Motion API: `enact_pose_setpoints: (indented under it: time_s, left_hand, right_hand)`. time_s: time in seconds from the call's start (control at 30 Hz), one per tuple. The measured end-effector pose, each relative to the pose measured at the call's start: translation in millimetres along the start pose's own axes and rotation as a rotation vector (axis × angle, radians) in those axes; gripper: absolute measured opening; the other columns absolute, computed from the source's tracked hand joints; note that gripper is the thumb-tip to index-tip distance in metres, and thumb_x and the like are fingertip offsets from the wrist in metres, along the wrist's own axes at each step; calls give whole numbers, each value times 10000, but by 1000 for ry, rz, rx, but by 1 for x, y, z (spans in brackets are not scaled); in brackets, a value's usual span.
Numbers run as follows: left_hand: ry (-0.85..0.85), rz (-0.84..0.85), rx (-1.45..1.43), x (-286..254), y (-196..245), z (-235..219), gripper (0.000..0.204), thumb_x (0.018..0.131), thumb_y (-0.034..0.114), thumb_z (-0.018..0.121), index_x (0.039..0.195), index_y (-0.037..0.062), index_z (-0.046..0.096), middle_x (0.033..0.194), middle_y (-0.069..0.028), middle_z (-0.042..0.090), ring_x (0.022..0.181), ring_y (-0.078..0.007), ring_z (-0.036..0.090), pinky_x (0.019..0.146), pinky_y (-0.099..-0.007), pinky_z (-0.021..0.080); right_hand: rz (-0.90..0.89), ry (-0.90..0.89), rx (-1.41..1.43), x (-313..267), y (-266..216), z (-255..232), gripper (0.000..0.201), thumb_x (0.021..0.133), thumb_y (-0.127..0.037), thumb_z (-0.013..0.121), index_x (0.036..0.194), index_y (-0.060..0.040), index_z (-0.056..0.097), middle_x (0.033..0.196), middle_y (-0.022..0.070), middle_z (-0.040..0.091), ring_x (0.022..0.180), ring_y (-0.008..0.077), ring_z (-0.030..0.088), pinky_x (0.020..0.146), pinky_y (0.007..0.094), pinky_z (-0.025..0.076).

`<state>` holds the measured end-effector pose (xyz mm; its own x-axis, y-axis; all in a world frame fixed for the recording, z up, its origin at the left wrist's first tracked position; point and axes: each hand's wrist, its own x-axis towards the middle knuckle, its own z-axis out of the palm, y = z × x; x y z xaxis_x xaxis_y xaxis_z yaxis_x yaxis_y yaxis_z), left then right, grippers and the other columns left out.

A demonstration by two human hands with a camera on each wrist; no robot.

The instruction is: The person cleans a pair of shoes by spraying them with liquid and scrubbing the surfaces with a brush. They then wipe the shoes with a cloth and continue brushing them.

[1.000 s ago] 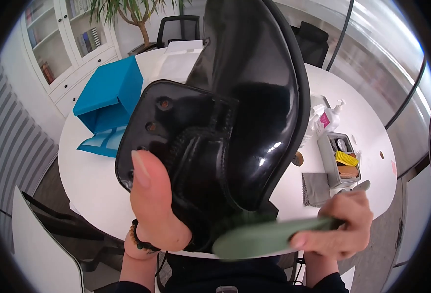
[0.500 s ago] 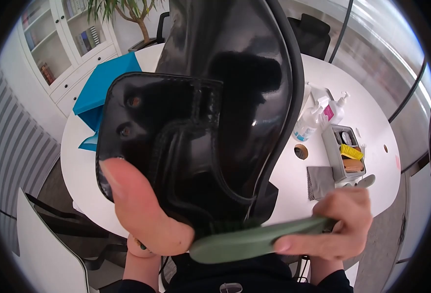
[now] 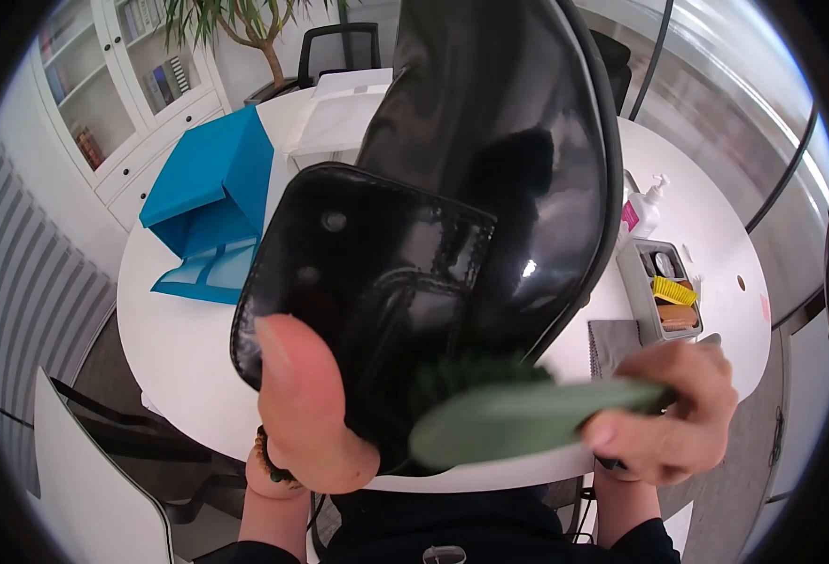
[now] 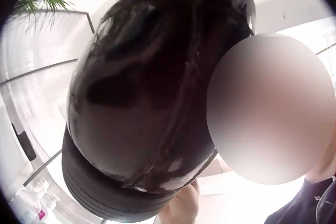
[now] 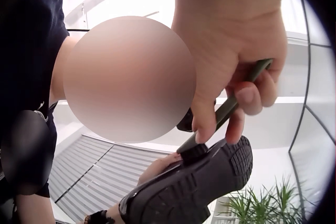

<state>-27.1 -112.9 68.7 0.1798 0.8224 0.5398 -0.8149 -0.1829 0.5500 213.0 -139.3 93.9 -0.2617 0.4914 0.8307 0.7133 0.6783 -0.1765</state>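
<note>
A glossy black leather shoe (image 3: 490, 188) fills the middle of the head view, its eyelet flap (image 3: 339, 254) turned up. My left hand (image 3: 306, 414) holds it, thumb laid over the flap's left edge; its other fingers are hidden by the leather. Curled round the handle of a green brush (image 3: 499, 423), my right hand (image 3: 678, 414) has its dark bristles (image 3: 471, 376) against the near part of the shoe, blurred by motion. The right wrist view shows the shoe's treaded black sole (image 5: 173, 192), with the brush head (image 5: 194, 153) at its edge.
On the white table (image 3: 189, 376) lie an open blue box (image 3: 203, 179) at left and a white box (image 3: 339, 113) behind. A pump bottle (image 3: 648, 202), a grey bin (image 3: 654, 310) with a yellow brush (image 3: 673, 290), and a grey cloth (image 3: 612, 346) are at right.
Shoe and left hand swung left, then back right. The brush swept left along the shoe, then returned right and a little higher, still in my right hand.
</note>
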Motion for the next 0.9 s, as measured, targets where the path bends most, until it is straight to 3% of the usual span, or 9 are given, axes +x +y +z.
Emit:
enact_pose_setpoints:
  time_s: [0.07, 0.23, 0.37, 0.5, 0.53, 0.67, 0.7, 0.8, 0.9]
  left_hand:
    - [-4, 1, 15, 37, -3, -1, 631, 1040, 471, 424, 1457, 0, 475, 1412, -127, 563, 1263, -243, 578, 1091, -391, 465]
    - [-19, -17, 54, 28, -4, -3, 604, 1040, 421, 440, 1466, -6, 462, 1430, -129, 550, 1281, -241, 565, 1105, -388, 450]
    - [-25, -28, 82, 15, -2, -6, 585, 1040, 382, 453, 1474, -11, 452, 1444, -130, 541, 1296, -239, 555, 1116, -385, 439]
    - [-20, -49, 117, 29, -7, -8, 569, 1040, 342, 466, 1481, -16, 442, 1458, -131, 531, 1311, -237, 544, 1126, -382, 427]
    - [-19, -58, 128, 27, -5, -10, 565, 1039, 332, 469, 1483, -17, 439, 1461, -132, 529, 1315, -236, 542, 1129, -381, 424]
    - [-16, -76, 176, 29, 0, -14, 552, 1039, 292, 482, 1490, -23, 429, 1475, -133, 519, 1330, -235, 531, 1140, -378, 413]
    - [-16, -76, 184, 41, -2, -14, 549, 1039, 282, 485, 1492, -24, 427, 1479, -133, 517, 1334, -234, 529, 1143, -377, 410]
    - [-18, -73, 207, 10, 1, -14, 542, 1039, 252, 495, 1497, -28, 419, 1489, -134, 510, 1345, -233, 521, 1151, -375, 401]
    - [-23, -65, 229, 21, -2, -15, 537, 1039, 222, 504, 1503, -31, 412, 1500, -135, 502, 1357, -231, 513, 1159, -373, 392]
  right_hand:
    - [-1, -244, 57, -5, -4, -14, 185, 667, -457, 895, 775, -329, 816, 608, -51, 528, 390, 83, 415, 493, 263, 308]
    - [127, -108, -163, -5, -20, -10, 235, 657, -471, 865, 851, -343, 833, 704, -55, 493, 585, 115, 469, 597, 309, 331]
    - [201, -239, 17, -5, -13, -20, 247, 713, -450, 841, 938, -351, 837, 727, -52, 491, 597, 114, 473, 563, 306, 328]
    - [-116, -414, 123, -8, 6, -21, 275, 697, -448, 856, 937, -315, 841, 667, -61, 473, 530, 80, 437, 530, 298, 304]
    - [3, -107, -14, -11, -11, -4, 256, 693, -421, 866, 924, -315, 841, 682, -57, 484, 520, 86, 431, 519, 295, 300]
    - [40, 182, 8, 0, 0, 13, 273, 706, -480, 813, 940, -342, 837, 621, -79, 445, 495, 98, 418, 512, 291, 299]
    - [39, 181, 11, -2, -1, 10, 273, 706, -480, 813, 940, -342, 837, 621, -79, 445, 495, 98, 418, 512, 291, 299]
    - [-91, -295, 143, -8, 6, -12, 277, 717, -490, 789, 955, -356, 836, 589, -78, 413, 441, 94, 369, 500, 288, 255]
    - [5, -88, 23, -5, -6, -2, 252, 724, -465, 799, 943, -346, 837, 633, -52, 451, 485, 104, 407, 516, 305, 254]
